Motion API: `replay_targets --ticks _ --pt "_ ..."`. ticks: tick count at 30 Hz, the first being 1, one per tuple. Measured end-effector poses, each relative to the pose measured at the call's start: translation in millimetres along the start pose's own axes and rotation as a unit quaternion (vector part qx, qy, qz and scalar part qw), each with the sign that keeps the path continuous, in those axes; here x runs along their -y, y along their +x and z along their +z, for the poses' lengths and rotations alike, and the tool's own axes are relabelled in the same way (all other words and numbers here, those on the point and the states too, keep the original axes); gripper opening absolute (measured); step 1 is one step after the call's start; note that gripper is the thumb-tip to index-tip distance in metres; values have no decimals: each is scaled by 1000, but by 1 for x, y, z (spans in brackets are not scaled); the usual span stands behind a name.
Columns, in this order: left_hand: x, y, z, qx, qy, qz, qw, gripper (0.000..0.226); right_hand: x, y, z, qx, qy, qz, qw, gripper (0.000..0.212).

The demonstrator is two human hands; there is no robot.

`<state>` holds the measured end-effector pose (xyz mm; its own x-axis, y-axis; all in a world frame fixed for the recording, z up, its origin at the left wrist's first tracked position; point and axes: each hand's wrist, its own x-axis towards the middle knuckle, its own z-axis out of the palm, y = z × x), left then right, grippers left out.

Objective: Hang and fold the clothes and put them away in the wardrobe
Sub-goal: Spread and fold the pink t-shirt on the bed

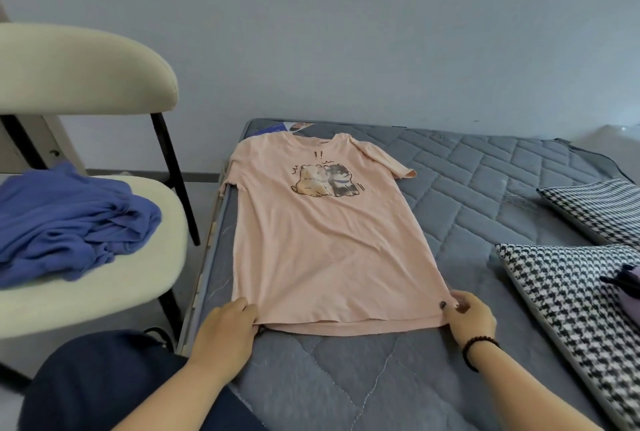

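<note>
**Pink T-shirt laid flat on mattress, both hem corners in hand**

A pink T-shirt lies face up along the left part of a grey quilted mattress, collar toward 12 o'clock and hem toward 6. The person's left hand grips the hem's corner at 7 o'clock, fingers curled over the cloth; the right hand, a dark bead bracelet at its wrist, pinches the corner at 5 o'clock between thumb and fingers. The shirt's chest print shows two cartoon dogs side by side under two exclamation marks; no other writing can be read. At 9 o'clock a cream chair carries a crumpled blue garment on its seat. At 3 o'clock two houndstooth cushions lie on the mattress, the nearer bearing a purple item at the frame's edge. A blue-and-white printed sheet shows at the mattress's far corner, its text too small to make out.
</note>
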<state>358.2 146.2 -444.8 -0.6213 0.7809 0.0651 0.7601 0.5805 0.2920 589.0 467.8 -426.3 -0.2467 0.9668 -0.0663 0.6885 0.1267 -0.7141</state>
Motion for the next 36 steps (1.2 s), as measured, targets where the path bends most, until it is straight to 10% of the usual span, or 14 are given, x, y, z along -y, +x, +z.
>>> replay_targets --ticks 12,17,26,36 --pt "10 -30 -20 110 -93 -102 984 33 3 4 -24 98 -218 34 971 8" --pt "3 -31 -22 66 -152 -151 974 28 53 -7 30 73 -359 -152 918 56" --pt "20 10 -2 -21 -221 -244 944 28 116 -27 168 206 -342 -340 852 60" --pt "52 124 -4 -114 -575 -367 723 19 189 34 269 194 -346 -373 838 80"
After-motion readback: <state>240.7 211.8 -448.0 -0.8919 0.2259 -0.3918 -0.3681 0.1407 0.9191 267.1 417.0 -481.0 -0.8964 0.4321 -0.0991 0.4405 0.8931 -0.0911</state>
